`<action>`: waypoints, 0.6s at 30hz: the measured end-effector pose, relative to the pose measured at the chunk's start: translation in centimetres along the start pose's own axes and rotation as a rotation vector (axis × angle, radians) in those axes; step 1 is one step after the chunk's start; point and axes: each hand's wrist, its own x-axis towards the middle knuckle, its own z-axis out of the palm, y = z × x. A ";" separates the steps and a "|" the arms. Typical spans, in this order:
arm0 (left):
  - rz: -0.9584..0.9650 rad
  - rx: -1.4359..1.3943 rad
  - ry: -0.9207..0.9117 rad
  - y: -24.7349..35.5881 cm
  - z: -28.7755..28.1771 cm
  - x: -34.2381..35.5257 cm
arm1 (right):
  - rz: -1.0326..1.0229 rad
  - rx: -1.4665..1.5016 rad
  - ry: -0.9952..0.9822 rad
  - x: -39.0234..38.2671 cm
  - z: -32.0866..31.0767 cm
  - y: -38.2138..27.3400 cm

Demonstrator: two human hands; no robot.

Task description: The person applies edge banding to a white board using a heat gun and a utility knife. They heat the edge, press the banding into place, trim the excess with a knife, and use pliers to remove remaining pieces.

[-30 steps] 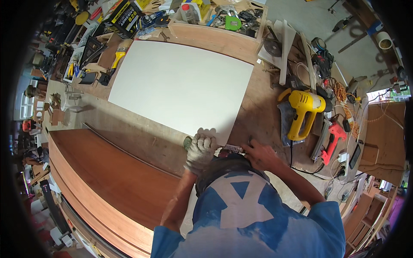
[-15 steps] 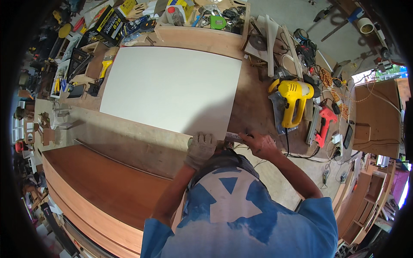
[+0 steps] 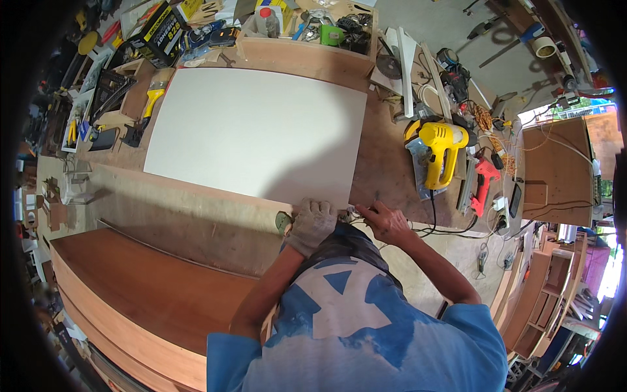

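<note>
A large white panel (image 3: 255,130) lies flat on the wooden workbench, its near right corner close to my body. My left hand (image 3: 312,225), in a pale work glove, is closed over the panel's near edge beside that corner, fingers curled on the top face. Just right of the corner is my bare right hand (image 3: 386,223), its fingers closed round a slim, flat hand tool (image 3: 353,210). Most of the tool is hidden by the fingers, so its exact kind does not show.
A yellow heat gun (image 3: 444,147) and a red tool with a grip (image 3: 484,186) lie on the right, among cords. At the far side stands a wooden tray (image 3: 300,51) of tools. A yellow-handled brush (image 3: 153,101) lies left of the panel. A long brown cabinet (image 3: 157,281) stands near left.
My right hand has shifted slightly left and down beside the corner, and less of the slim tool shows. My left hand has stayed on the panel's edge. The view has tilted slightly.
</note>
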 end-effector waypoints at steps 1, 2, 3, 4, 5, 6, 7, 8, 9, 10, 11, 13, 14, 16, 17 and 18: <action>-0.001 -0.003 -0.011 0.1 0.0 0.0 | -0.014 -0.008 -0.006 0.1 0.0 0.6; -0.025 -0.023 -0.024 0.2 -0.2 -0.1 | -0.035 -0.010 -0.016 0.3 -0.1 1.2; -0.050 -0.043 -0.035 0.3 -0.3 -0.1 | -0.042 -0.020 -0.030 0.5 -0.4 2.0; -0.076 -0.063 -0.046 0.5 -0.4 0.0 | -0.049 -0.030 -0.044 0.6 -0.8 2.9; -0.077 -0.060 -0.057 0.4 -0.6 0.0 | -0.057 -0.031 -0.056 0.7 -1.0 3.5; -0.078 -0.057 -0.068 0.4 -0.8 0.1 | -0.061 -0.008 -0.036 0.6 -1.2 3.9; -0.079 -0.054 -0.079 0.5 -0.9 0.2 | -0.064 0.015 -0.016 0.3 -1.4 4.3; -0.105 -0.057 -0.088 0.6 -0.9 0.1 | -0.065 0.042 0.007 0.1 -1.7 4.3; -0.131 -0.059 -0.098 0.8 -0.8 0.0 | -0.062 0.052 -0.011 -0.1 -1.9 4.2; -0.156 -0.061 -0.108 1.1 -0.8 -0.1 | -0.059 0.062 -0.030 -0.2 -2.2 4.0; -0.158 -0.048 -0.097 1.2 -1.3 0.3 | -0.050 0.070 -0.042 -0.3 -2.3 3.9; -0.161 -0.022 -0.075 1.3 -2.4 1.1 | -0.052 0.101 -0.006 -0.3 -1.6 3.9; -0.182 -0.038 -0.115 1.6 -2.4 1.1 | -0.057 0.113 0.006 -0.4 -1.5 4.1; -0.225 -0.070 -0.195 2.0 -2.5 0.9 | -0.081 0.147 -0.009 -0.3 -1.9 4.7; -0.239 -0.102 -0.195 2.1 -2.9 1.2 | -0.085 0.166 -0.013 -0.1 -2.1 5.0; -0.253 -0.134 -0.196 2.2 -3.6 1.5 | -0.087 0.172 -0.034 0.0 -2.3 5.4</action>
